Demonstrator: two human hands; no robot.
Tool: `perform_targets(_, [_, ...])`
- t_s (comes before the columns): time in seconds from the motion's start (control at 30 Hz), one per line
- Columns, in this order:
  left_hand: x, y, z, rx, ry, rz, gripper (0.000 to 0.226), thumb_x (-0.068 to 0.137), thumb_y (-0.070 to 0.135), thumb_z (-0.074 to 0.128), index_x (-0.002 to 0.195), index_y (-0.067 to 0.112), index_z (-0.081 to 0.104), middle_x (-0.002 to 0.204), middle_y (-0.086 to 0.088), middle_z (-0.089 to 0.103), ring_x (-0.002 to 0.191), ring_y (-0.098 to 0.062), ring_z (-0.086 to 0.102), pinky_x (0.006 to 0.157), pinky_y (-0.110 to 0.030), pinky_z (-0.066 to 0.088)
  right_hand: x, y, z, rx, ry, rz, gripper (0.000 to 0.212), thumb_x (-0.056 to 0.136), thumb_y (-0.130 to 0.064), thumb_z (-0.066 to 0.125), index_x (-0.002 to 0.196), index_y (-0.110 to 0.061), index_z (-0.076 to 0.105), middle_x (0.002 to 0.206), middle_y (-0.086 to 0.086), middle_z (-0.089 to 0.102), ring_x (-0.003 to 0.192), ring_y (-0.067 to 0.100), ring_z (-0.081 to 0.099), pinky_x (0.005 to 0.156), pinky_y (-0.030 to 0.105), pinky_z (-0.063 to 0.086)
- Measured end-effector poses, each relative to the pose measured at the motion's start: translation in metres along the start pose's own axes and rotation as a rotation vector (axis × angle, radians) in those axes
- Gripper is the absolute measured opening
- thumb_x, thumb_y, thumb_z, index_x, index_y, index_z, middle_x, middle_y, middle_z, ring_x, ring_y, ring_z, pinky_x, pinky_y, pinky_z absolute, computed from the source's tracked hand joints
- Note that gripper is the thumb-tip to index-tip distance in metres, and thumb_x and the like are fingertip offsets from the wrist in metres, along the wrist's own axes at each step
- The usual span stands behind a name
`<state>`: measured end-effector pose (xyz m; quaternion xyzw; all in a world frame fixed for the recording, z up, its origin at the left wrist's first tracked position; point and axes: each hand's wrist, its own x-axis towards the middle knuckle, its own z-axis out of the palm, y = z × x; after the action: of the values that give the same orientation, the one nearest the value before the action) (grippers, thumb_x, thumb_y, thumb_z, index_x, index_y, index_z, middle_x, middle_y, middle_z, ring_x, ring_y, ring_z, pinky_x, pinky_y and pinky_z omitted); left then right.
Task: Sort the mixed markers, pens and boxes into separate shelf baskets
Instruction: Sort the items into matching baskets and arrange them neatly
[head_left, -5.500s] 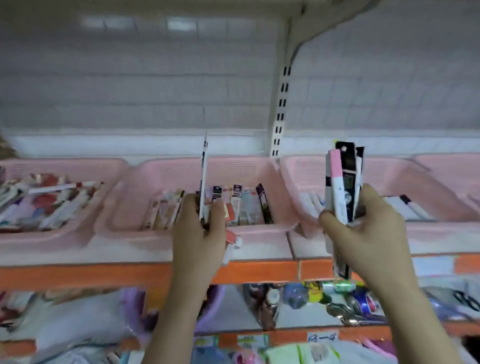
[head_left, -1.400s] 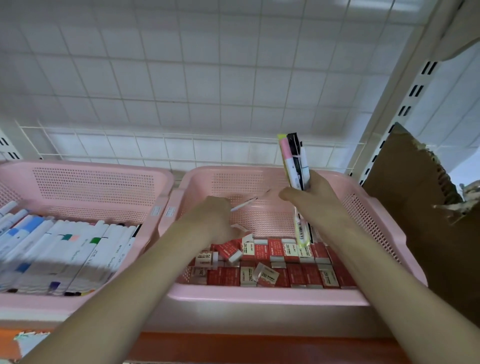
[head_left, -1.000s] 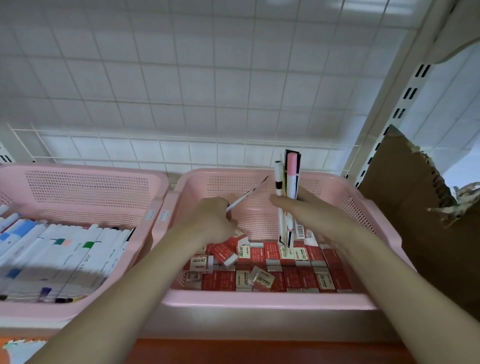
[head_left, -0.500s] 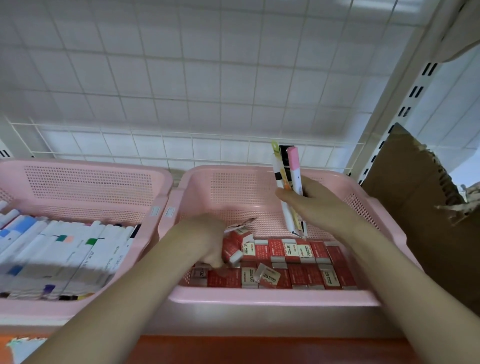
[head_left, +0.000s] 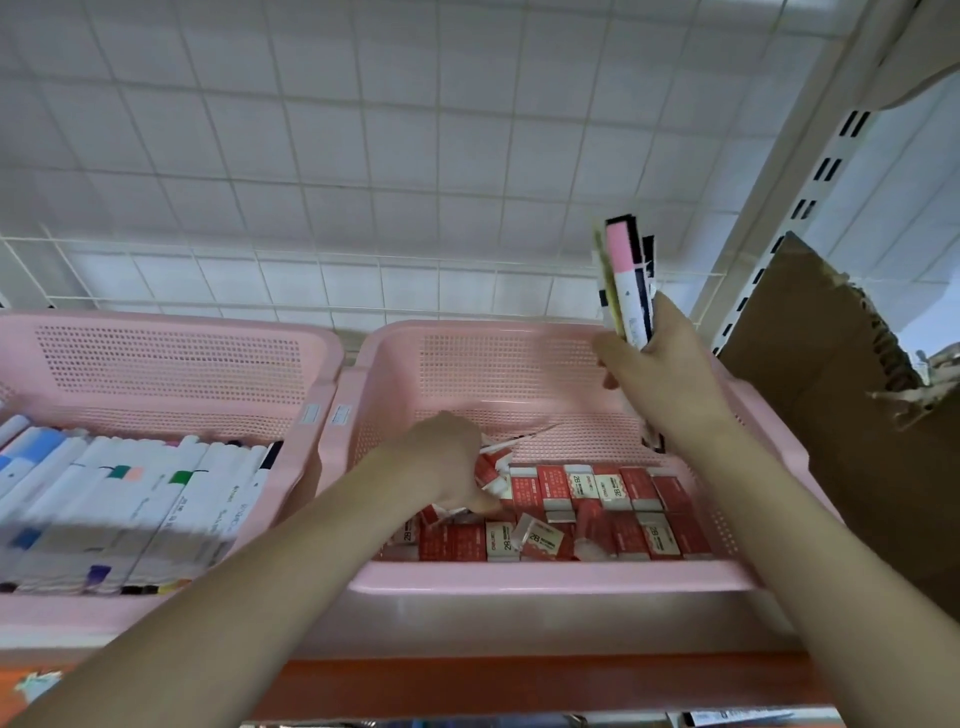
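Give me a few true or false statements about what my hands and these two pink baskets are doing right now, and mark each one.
1. The right hand grips a bundle of markers upright. True.
2. The left hand is in the left basket. False: it reaches into the right basket.
3. The right basket holds small red boxes. True.
4. The left basket holds only red boxes. False: white-bodied markers lie in it.

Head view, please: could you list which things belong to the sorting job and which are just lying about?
Job:
- bundle of markers, gripped by right hand
- red boxes under left hand
- right basket
- left basket of markers

Lying about:
- torn cardboard
- wire grid
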<state>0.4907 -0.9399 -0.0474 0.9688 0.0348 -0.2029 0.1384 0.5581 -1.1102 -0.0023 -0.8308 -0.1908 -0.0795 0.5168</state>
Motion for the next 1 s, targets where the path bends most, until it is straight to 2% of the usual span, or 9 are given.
perform_targets(0.07, [0.0,-0.002,-0.005,0.018,0.013,0.017,0.045,0.077,0.041,0.073,0.108,0.01,0.062,0.098,-0.001,0.064,0.087,-0.017,0.059,0.068,-0.024,0.044,-0.003,0.002,-0.001,-0.086,0.013,0.0,0.026,0.082,-0.015,0.067,0.075,-0.024,0.044,0.063,0.001,0.05,0.054,0.017,0.051,0.046,0.025,0.041])
perform_targets(0.17, [0.001,-0.01,-0.023,0.035,0.062,0.003,0.044,0.074,0.036,0.076,0.106,0.01,0.06,0.086,0.004,0.058,0.075,-0.013,0.053,0.06,-0.017,0.039,-0.008,0.005,0.0,-0.139,0.007,0.004,0.03,0.079,-0.019,0.072,0.071,-0.024,0.044,0.06,0.001,0.052,0.053,0.022,0.051,0.05,0.034,0.046])
perform_targets(0.27, [0.008,-0.015,-0.043,0.143,0.113,0.01,0.029,0.075,0.035,0.076,0.083,0.014,0.057,0.072,0.008,0.05,0.074,-0.015,0.053,0.058,-0.019,0.039,-0.012,0.006,0.001,-0.141,-0.012,0.007,0.023,0.082,-0.02,0.069,0.075,-0.021,0.047,0.064,0.006,0.056,0.056,0.025,0.055,0.05,0.037,0.048])
perform_targets(0.4, [0.022,-0.012,-0.052,0.261,0.173,0.025,0.029,0.078,0.034,0.073,0.088,0.014,0.056,0.073,0.006,0.05,0.076,-0.017,0.053,0.066,-0.026,0.042,-0.014,0.01,0.002,-0.136,-0.036,0.026,0.019,0.083,-0.021,0.068,0.08,-0.021,0.05,0.069,0.007,0.059,0.056,0.021,0.054,0.048,0.03,0.044])
perform_targets(0.5, [0.031,-0.01,-0.046,0.212,0.103,-0.018,0.038,0.078,0.039,0.073,0.097,0.009,0.059,0.097,-0.002,0.063,0.084,-0.02,0.056,0.075,-0.028,0.045,-0.015,0.012,0.001,-0.135,-0.054,0.032,0.017,0.084,-0.021,0.068,0.082,-0.023,0.051,0.07,0.006,0.06,0.056,0.02,0.055,0.045,0.025,0.043])
perform_targets(0.6, [0.033,-0.014,-0.045,0.247,0.126,-0.077,0.052,0.079,0.04,0.071,0.116,0.006,0.056,0.114,-0.006,0.063,0.097,-0.022,0.059,0.086,-0.031,0.049,-0.014,0.015,-0.001,-0.129,-0.075,0.046,0.013,0.085,-0.021,0.067,0.088,-0.021,0.054,0.072,0.006,0.061,0.057,0.019,0.056,0.047,0.025,0.044])
perform_targets(0.7, [0.036,-0.02,-0.049,0.37,0.223,-0.146,0.038,0.085,0.035,0.067,0.114,0.012,0.058,0.095,0.001,0.062,0.086,-0.017,0.06,0.075,-0.029,0.052,-0.012,0.017,0.001,-0.109,-0.095,0.066,0.012,0.085,-0.019,0.066,0.091,-0.017,0.056,0.072,0.006,0.061,0.054,0.017,0.054,0.047,0.023,0.045])
perform_targets(0.83, [0.038,-0.021,-0.044,0.446,0.244,-0.206,0.017,0.093,0.024,0.058,0.104,0.011,0.059,0.076,0.002,0.053,0.073,-0.015,0.054,0.062,-0.025,0.044,-0.011,0.018,0.006,-0.113,-0.122,0.06,0.015,0.084,-0.019,0.067,0.082,-0.025,0.053,0.072,0.005,0.061,0.052,0.015,0.055,0.047,0.022,0.046])
perform_targets(1.0, [0.041,-0.018,-0.03,0.5,0.206,-0.184,0.02,0.093,0.004,0.048,0.109,0.009,0.059,0.102,-0.003,0.062,0.093,-0.02,0.062,0.069,-0.029,0.047,-0.011,0.02,0.004,-0.108,-0.133,0.081,0.012,0.085,-0.019,0.066,0.086,-0.022,0.054,0.073,0.002,0.06,0.052,0.014,0.056,0.046,0.017,0.045])
